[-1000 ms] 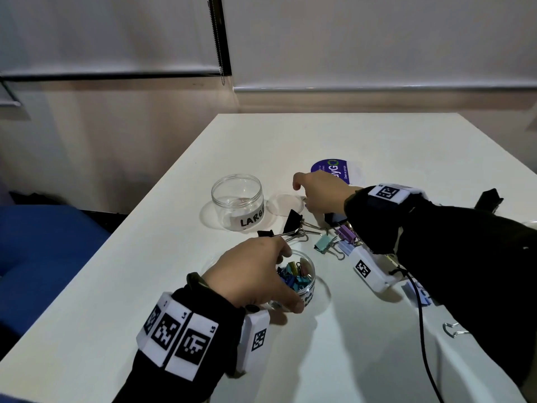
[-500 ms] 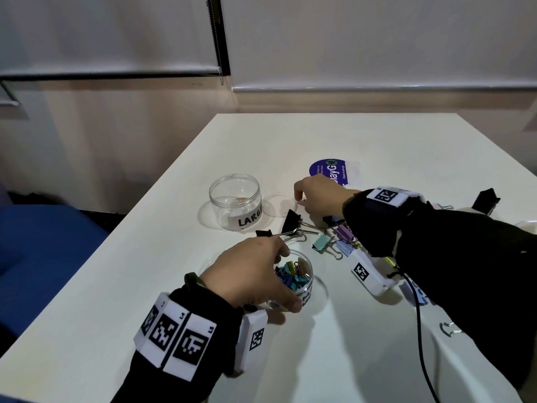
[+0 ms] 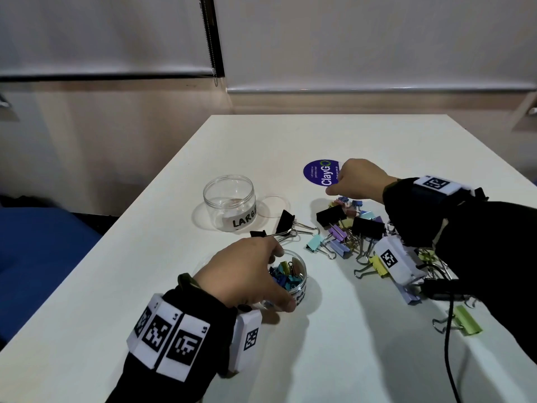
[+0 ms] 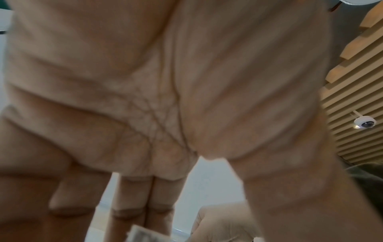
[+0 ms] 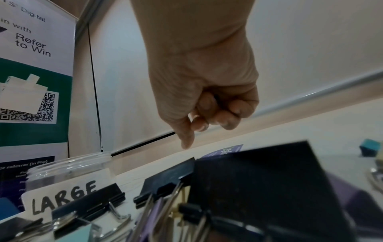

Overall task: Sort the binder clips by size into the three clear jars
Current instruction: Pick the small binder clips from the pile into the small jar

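Nearest the front edge of the white surface, the left hand lies over a small clear jar part-filled with small coloured binder clips; its fingers are curled around the jar's rim and wall, the thumb low on the near side. Toward the right edge a green clip lies alone beside a black cable. Past the jar, in the middle of the surface, a loose heap of binder clips mixes large black ones with pastel ones; one large black clip lies just left of the heap. The right hand hangs over the heap's far side, fingers curled in toward the palm, thumb pointing down; whether they pinch a clip cannot be told. Left of the heap stands a clear jar marked LARGE, upright with only a faint pale mark at its bottom. A round purple sticker lies flat beyond the right hand.
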The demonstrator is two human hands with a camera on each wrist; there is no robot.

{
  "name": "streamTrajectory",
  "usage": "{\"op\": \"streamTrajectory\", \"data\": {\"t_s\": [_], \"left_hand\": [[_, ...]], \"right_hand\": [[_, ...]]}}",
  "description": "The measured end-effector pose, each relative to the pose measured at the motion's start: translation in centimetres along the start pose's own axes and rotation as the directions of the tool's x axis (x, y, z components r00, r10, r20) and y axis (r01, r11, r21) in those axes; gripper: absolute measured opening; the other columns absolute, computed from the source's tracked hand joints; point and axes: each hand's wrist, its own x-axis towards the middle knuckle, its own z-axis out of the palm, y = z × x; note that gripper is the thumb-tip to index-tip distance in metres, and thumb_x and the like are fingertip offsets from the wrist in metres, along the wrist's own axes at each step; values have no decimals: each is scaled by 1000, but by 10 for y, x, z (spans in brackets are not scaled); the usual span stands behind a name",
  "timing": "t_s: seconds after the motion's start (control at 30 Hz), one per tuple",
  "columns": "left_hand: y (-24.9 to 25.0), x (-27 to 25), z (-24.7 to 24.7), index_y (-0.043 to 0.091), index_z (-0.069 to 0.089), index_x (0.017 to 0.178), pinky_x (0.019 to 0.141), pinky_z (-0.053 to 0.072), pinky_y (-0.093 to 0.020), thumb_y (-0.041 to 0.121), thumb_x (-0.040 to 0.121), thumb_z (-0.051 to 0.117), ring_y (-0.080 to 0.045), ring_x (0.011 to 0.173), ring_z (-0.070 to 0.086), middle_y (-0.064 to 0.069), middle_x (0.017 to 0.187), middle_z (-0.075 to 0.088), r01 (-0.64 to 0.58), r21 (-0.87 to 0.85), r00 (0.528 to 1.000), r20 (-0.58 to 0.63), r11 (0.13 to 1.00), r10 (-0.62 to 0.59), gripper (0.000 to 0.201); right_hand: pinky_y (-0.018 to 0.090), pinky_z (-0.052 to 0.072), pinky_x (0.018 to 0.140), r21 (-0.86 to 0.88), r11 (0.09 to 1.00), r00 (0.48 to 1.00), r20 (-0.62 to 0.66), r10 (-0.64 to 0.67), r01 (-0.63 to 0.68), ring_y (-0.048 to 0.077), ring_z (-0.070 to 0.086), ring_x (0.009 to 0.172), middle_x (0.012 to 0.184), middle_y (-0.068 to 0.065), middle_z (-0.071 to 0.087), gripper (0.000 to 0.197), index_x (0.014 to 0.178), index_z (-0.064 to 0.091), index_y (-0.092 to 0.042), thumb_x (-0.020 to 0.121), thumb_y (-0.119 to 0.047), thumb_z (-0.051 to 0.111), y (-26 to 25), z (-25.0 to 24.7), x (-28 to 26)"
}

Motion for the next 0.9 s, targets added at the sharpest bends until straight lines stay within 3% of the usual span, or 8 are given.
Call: {"op": "streamTrajectory", "data": {"t_s": [0.07, 0.2, 0.27, 0.4, 0.57, 0.63, 0.77, 0.9], "left_hand": [[0, 0, 0, 35, 50, 123, 81, 49, -26, 47, 50, 88, -6, 95, 55, 19, 117, 54, 1, -4, 1000, -2, 1000, -1, 83], [0, 0, 0, 34, 50, 123, 75, 47, -24, 47, 51, 88, -6, 94, 54, 18, 117, 54, -1, -1, 1000, 2, 1000, 1, 82], [1, -1, 0, 34, 50, 124, 78, 48, -25, 47, 51, 88, -5, 94, 54, 19, 117, 53, 1, -4, 1000, 1, 1000, -1, 83], [1, 0, 0, 34, 50, 125, 83, 48, -26, 47, 51, 88, -5, 95, 54, 19, 115, 53, -1, -2, 1000, 0, 1000, 1, 84], [1, 1, 0, 34, 49, 125, 85, 48, -28, 48, 51, 88, -5, 95, 54, 19, 113, 52, -7, -1, 1000, 4, 1000, 7, 84], [1, 1, 0, 35, 50, 125, 87, 49, -29, 49, 51, 88, -6, 96, 54, 19, 115, 54, -4, -8, 1000, 5, 1000, 5, 85], [1, 1, 0, 34, 50, 125, 88, 49, -29, 48, 51, 88, -5, 97, 54, 19, 114, 53, -6, -11, 1000, 2, 1000, 6, 85], [0, 1, 1, 34, 50, 126, 88, 50, -30, 48, 50, 89, -6, 98, 55, 19, 115, 53, -6, -15, 1000, 0, 1000, 6, 86]], "right_hand": [[24, 36, 50, -34, 999, 1000, -21, 7, -8, 21, 52, 66, 70, 3, 55, 23, 78, 55, -9, 88, -30, 58, 1, 2, 0], [32, 53, 74, -186, 977, 994, 51, -97, 104, 30, 62, 93, 109, 13, 65, 27, 112, 64, -6, 88, -9, 51, 3, 7, 0], [30, 50, 71, -238, 962, 991, 56, -122, 132, 29, 62, 100, 117, 10, 65, 32, 116, 66, -13, 86, -11, 56, 5, 8, -1], [32, 52, 73, -261, 953, 985, 114, -126, 152, 27, 63, 96, 108, 7, 69, 23, 103, 72, -15, 81, -14, 65, 7, 10, -3], [22, 40, 52, -252, 956, 986, 108, -125, 149, 24, 66, 84, 90, 7, 72, 12, 88, 74, -10, 78, -11, 67, 7, 9, -5], [23, 41, 53, -235, 962, 987, 109, -116, 139, 26, 67, 80, 85, 11, 72, 12, 84, 73, -6, 77, -8, 64, 9, 12, -2], [29, 42, 57, -166, 974, 984, 110, -137, 154, 34, 67, 83, 89, 22, 71, 16, 87, 69, 4, 76, -3, 60, 11, 14, 0], [27, 37, 61, -155, 976, 981, 147, -128, 150, 31, 59, 76, 98, 24, 68, 23, 87, 64, 5, 89, -17, 57, 12, 15, -3]]}}
